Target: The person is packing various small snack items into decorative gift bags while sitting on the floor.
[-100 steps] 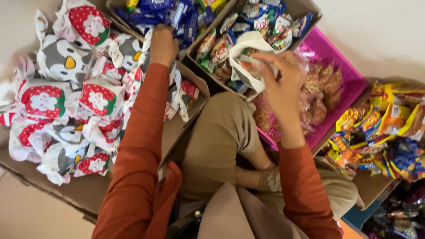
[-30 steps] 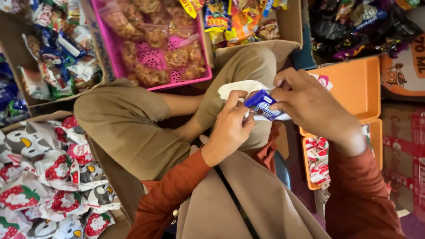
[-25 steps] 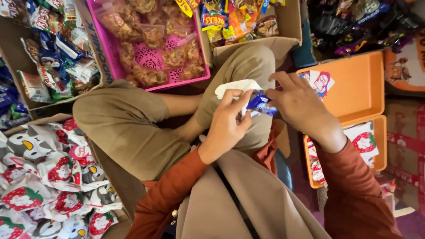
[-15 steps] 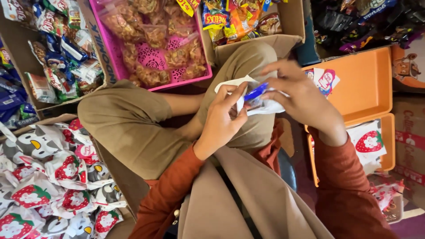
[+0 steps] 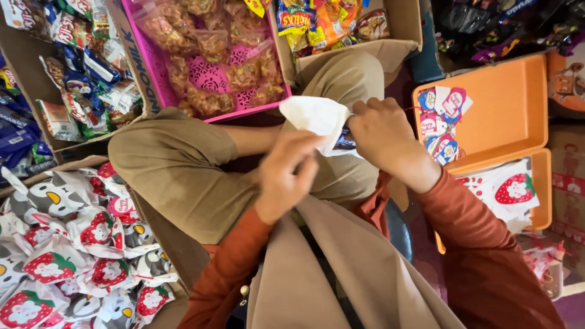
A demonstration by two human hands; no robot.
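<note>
A small white bag [image 5: 317, 119] is held over my lap between both hands. My left hand [image 5: 287, 173] grips its near edge with the fingers curled. My right hand [image 5: 385, 137] is closed over the bag's right side, where a blue snack packet [image 5: 345, 141] shows only as a sliver at the opening. Both sleeves are rust red. My crossed legs in khaki trousers [image 5: 177, 170] lie under the hands.
A pink basket [image 5: 146, 73] of bagged fried snacks stands ahead. Left of it is a cardboard box [image 5: 27, 67] of wrapped snacks. Filled strawberry and penguin bags [image 5: 79, 244] fill a box at lower left. An orange tray [image 5: 512, 109] with small packets sits right, above empty strawberry bags [image 5: 509, 189].
The blue packet, plainly visible between my fingers a second ago, has gone down into the white bag. My right hand has closed over the bag's side. The view has drifted slightly.
</note>
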